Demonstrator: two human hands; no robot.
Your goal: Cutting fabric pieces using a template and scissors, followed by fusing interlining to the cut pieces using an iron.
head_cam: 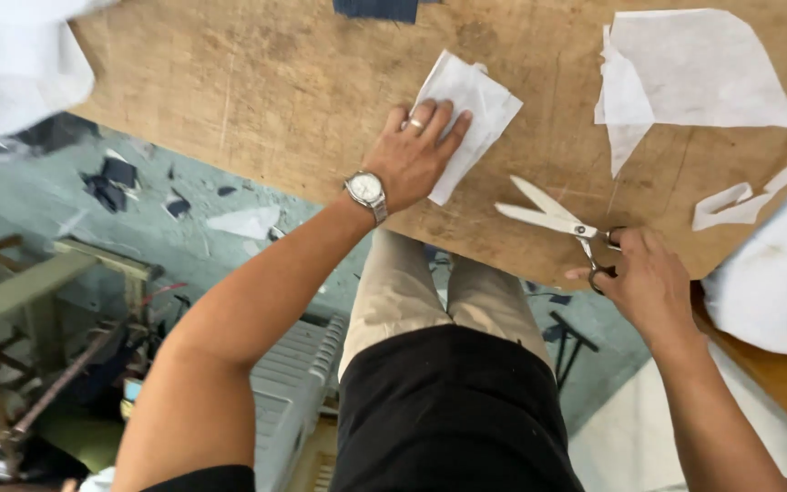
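Folded white fabric piece (pixel 466 114) at upper centre of the frame, pinned flat to the worn wooden desk (pixel 257 82) by the spread fingers of the left hand (pixel 416 150); the right hand (pixel 649 278), at the desk's near edge lower right, has its fingers through the handles of open-bladed scissors (pixel 553 219). This piece looks uncut, while trimmed white offcuts (pixel 685 77) lie upper right. Bare desk separates blades and fabric; the lower-left edge drops to a scrap-strewn floor (pixel 166 219).
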